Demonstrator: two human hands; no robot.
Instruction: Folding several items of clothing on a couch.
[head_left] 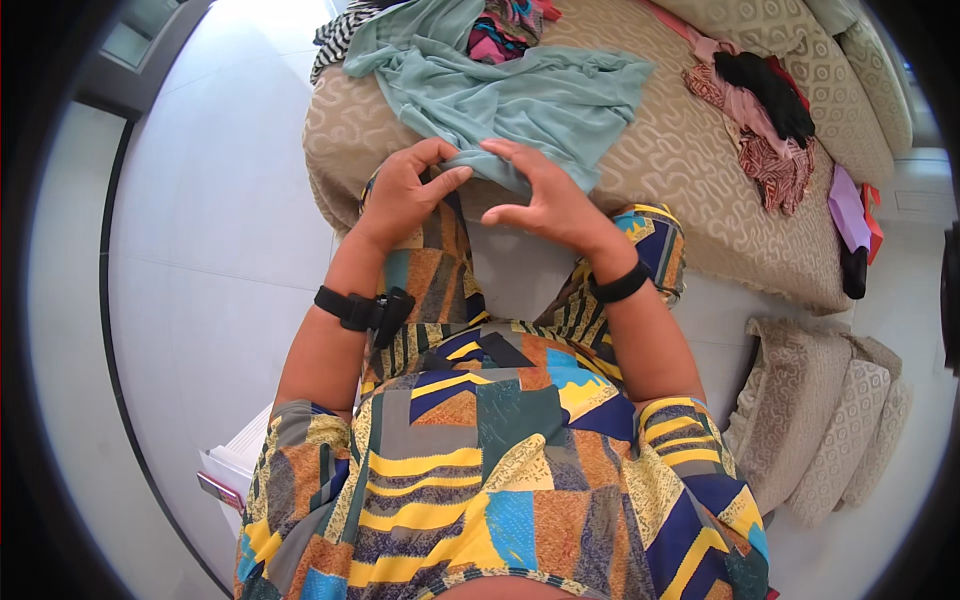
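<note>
A pale green cloth (520, 95), thin and loosely creased, lies spread over the near edge of the patterned beige sofa seat. My left hand (405, 195) is at the cloth's near edge, its fingers bent and a fold of cloth between fingertips and thumb. Just to the right, my right hand (555, 205) is open, thumb well apart from the fingers, whose tips rest at the same edge. The ends of some right fingers are hidden behind the hand. Both hands are above my knees.
Bright crumpled clothes (505, 30) and a black-and-white striped cloth (340, 40) lie behind the green one. Black, pink and red-patterned garments (765, 110) are heaped on the sofa's right. Beige cushions (810, 420) stand on the floor at right; a white box (235, 455) is at lower left.
</note>
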